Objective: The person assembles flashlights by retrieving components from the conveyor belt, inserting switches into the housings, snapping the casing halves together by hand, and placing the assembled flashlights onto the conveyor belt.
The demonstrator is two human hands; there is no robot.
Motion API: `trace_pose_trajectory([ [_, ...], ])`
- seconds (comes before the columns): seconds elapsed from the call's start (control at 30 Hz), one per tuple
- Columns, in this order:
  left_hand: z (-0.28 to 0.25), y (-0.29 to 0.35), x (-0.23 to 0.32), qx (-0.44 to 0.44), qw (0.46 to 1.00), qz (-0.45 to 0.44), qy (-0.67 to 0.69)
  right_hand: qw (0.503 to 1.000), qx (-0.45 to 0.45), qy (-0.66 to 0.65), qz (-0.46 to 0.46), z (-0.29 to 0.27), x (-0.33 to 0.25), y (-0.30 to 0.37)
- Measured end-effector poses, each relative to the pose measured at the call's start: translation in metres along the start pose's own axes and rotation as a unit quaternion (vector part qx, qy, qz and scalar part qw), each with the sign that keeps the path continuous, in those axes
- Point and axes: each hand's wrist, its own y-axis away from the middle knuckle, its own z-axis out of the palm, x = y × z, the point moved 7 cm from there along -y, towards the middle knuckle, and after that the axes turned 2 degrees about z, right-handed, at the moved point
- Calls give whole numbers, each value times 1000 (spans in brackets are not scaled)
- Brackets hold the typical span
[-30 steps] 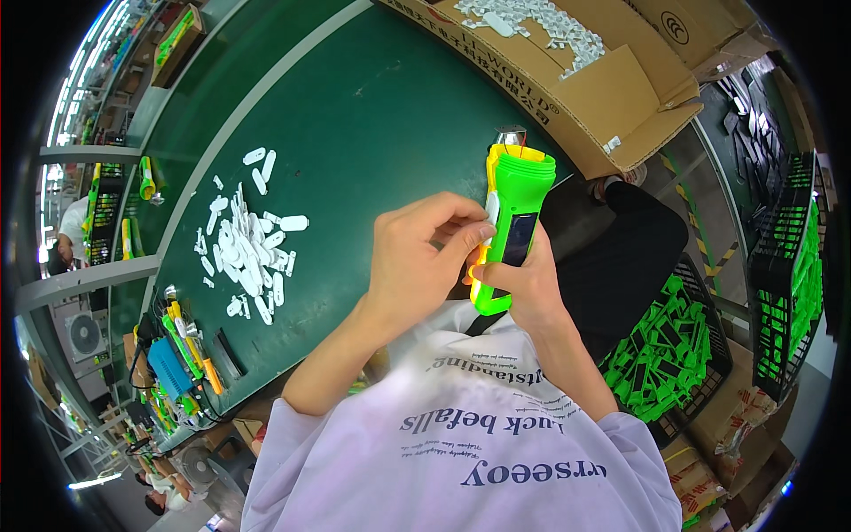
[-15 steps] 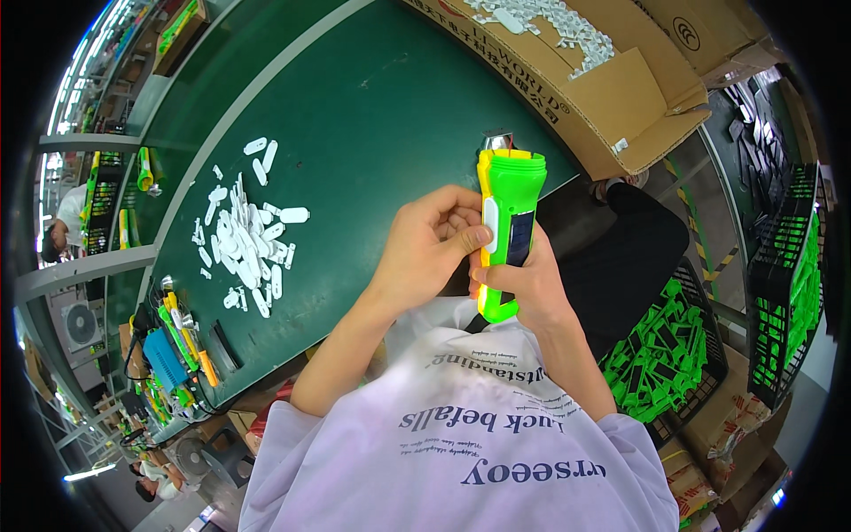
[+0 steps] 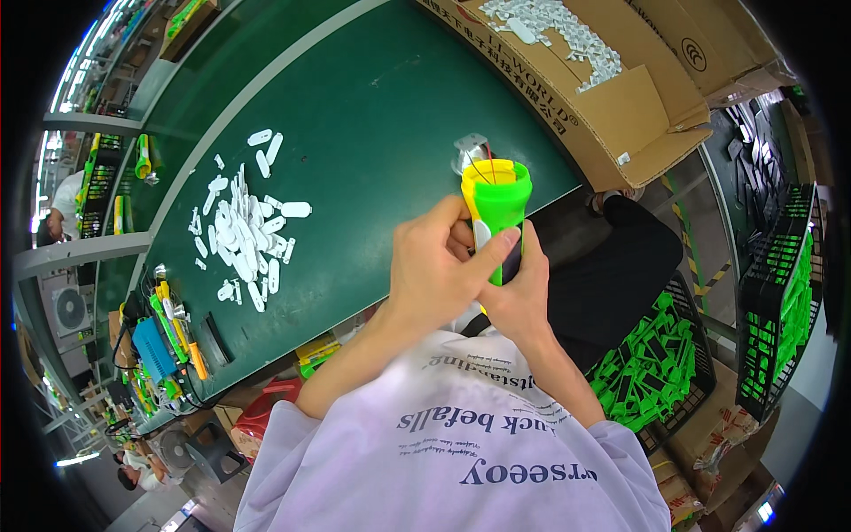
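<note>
A green and yellow flashlight body [image 3: 502, 200] stands upright between my hands, its wide open end facing away from me. Thin wires run from that end to a silvery lamp head [image 3: 468, 154], which hangs outside the rim. My right hand [image 3: 521, 297] grips the body from the right and below. My left hand [image 3: 436, 262] closes on its left side, the thumb laid across the front. A white switch cover [image 3: 483, 234] on the body's side is partly covered by my left fingers. The lower end of the body is hidden behind my hands.
On the green table [image 3: 355, 124] lies a pile of white plastic parts [image 3: 244, 226]. A cardboard box [image 3: 634, 115] with small white pieces stands at the far right. Tools [image 3: 182, 337] crowd the table's left corner. A black crate [image 3: 700, 377] of green parts sits at lower right.
The flashlight has tilted and turned, so its open end and wires show more. The lamp head has swung left of the rim. My left thumb has moved across the body's front.
</note>
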Motion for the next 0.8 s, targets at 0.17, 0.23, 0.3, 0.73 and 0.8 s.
trace_pose_trajectory([
  [0.17, 0, -1, 4, -9, 1000, 12, -9, 994, 10, 24, -102, 1, -3, 3],
  [0.23, 0, -3, 9, 17, 998, 51, -10, 989, 10, 44, -141, 2, -6, 5],
  [0.3, 3, 1, 13, 28, 996, 77, 22, 988, 15, 32, -148, 1, -8, 5],
  [0.73, 18, 9, 4, 15, 978, 0, 207, 981, 55, 56, -178, -6, -12, 6],
  [0.8, 22, 9, 0, 33, 969, -48, 241, 979, 56, 67, -183, -7, -13, 7],
])
